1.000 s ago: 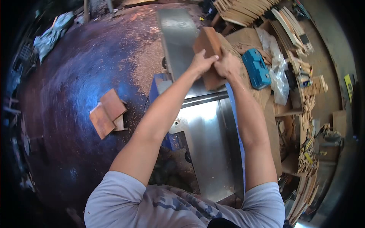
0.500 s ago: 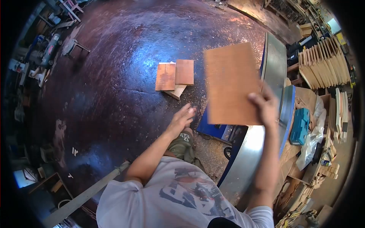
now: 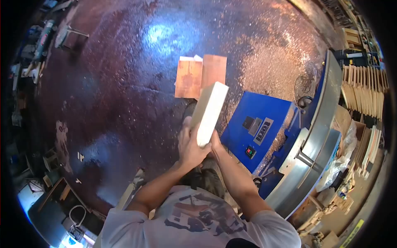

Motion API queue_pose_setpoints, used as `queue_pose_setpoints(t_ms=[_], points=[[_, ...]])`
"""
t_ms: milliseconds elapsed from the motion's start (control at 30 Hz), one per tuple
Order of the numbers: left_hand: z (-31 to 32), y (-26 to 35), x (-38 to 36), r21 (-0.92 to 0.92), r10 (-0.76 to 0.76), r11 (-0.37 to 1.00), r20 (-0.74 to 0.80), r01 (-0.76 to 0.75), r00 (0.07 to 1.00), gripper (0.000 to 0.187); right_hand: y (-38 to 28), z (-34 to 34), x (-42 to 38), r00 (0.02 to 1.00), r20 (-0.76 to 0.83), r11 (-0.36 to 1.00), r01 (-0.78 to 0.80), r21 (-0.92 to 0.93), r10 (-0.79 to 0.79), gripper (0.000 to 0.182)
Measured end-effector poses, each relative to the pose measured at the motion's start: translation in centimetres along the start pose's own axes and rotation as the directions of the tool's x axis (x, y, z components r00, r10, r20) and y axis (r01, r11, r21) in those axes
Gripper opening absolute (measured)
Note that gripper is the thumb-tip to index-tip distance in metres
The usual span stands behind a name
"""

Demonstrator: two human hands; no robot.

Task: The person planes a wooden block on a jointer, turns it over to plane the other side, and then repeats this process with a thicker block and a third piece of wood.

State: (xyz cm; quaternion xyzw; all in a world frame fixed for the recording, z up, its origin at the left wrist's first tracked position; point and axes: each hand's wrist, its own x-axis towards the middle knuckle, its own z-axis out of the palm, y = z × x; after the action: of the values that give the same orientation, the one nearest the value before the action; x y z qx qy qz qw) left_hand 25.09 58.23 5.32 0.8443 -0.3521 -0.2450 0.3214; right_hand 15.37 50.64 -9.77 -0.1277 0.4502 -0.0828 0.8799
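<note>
A wooden board (image 3: 212,111) is tilted up in front of my body, its pale narrow edge toward me. My left hand (image 3: 191,148) wraps round the near end from the left. My right hand (image 3: 215,143) grips the same end from the right, its fingers largely hidden behind the board. Beyond the board, a reddish-brown wood panel (image 3: 189,78) and a second similar panel (image 3: 214,68) lie side by side on top of paler wood near the floor.
To the right stands a blue machine (image 3: 258,120) with a switch and a long metal bed (image 3: 320,136). Sawdust (image 3: 273,62) covers the floor behind it. Racked wooden panels (image 3: 364,89) and clear plastic (image 3: 337,165) are at far right. A stool (image 3: 68,35) stands far left.
The board has swung from my right side to the middle and turned from its broad face to its edge. My left hand, free before, now grips it too.
</note>
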Motion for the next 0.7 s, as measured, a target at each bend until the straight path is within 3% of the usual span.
queue_pose_setpoints(t_ms=[100, 167, 267, 300, 367, 433, 500, 533, 567, 600, 633, 667, 700], points=[[2.2, -1.9, 6.7, 0.088, 0.066, 0.994, -0.076, -0.060, 0.995, 0.078, 0.4, -1.7, 7.3, 0.999, 0.036, 0.983, -0.018, 0.185, 0.011, 0.052], [2.7, -4.0, 10.1, 0.084, 0.055, 0.995, -0.065, -0.050, 0.996, 0.077, -0.3, -1.6, 11.5, 0.998, -0.057, 0.993, 0.014, 0.115, -0.008, 0.053], [2.8, -10.6, 16.3, -0.197, -0.138, 0.968, 0.097, 0.155, 0.986, 0.073, -2.5, 0.9, 16.1, 0.899, -0.405, 0.982, 0.115, -0.147, -0.166, 0.065], [3.4, -14.5, 18.2, -0.301, -0.176, 0.930, 0.146, 0.213, 0.973, 0.075, -2.4, 1.4, 18.0, 0.829, -0.452, 0.940, 0.246, -0.235, -0.330, 0.073], [5.2, -21.7, 22.1, -0.622, -0.208, 0.663, 0.380, 0.416, 0.901, 0.073, -0.9, 0.1, 22.9, 0.658, -0.552, 0.853, 0.312, -0.418, -0.512, 0.083], [7.8, -27.4, 25.4, -0.701, -0.180, 0.545, 0.439, 0.461, 0.880, 0.074, -2.8, -0.4, 25.5, 0.679, -0.490, 0.826, 0.337, -0.452, -0.546, 0.093], [10.5, -31.5, 27.4, -0.369, -0.267, 0.831, 0.392, 0.417, 0.880, 0.078, -4.2, -2.0, 27.1, 0.721, -0.458, 0.823, 0.277, -0.496, -0.519, 0.095], [11.6, -33.2, 28.3, -0.167, -0.297, 0.913, 0.351, 0.371, 0.888, 0.080, -4.4, -4.9, 28.7, 0.692, -0.440, 0.734, 0.194, -0.650, -0.572, 0.089], [12.6, -34.4, 28.6, -0.082, -0.267, 0.947, 0.338, 0.311, 0.902, 0.083, -4.8, -7.3, 30.4, 0.644, -0.444, 0.743, 0.309, -0.594, -0.623, 0.085], [13.6, -35.3, 28.8, 0.003, -0.232, 0.970, 0.324, 0.244, 0.917, 0.086, -5.4, -11.5, 32.7, 0.556, -0.500, 0.681, 0.173, -0.712, -0.664, 0.085], [14.8, -36.2, 28.7, 0.089, -0.193, 0.981, 0.315, 0.174, 0.929, 0.088, -7.3, -13.6, 33.8, 0.519, -0.565, 0.725, 0.168, -0.668, -0.641, 0.090], [16.1, -37.5, 27.8, 0.007, -0.215, 0.975, 0.259, 0.221, 0.942, 0.096, -8.3, -16.9, 35.8, 0.441, -0.610, 0.701, 0.065, -0.710, -0.658, 0.094], [16.2, -37.3, 27.3, -0.030, -0.242, 0.965, 0.268, 0.259, 0.933, 0.097, -9.9, -19.4, 36.4, 0.548, -0.574, 0.682, -0.009, -0.732, -0.609, 0.100]])
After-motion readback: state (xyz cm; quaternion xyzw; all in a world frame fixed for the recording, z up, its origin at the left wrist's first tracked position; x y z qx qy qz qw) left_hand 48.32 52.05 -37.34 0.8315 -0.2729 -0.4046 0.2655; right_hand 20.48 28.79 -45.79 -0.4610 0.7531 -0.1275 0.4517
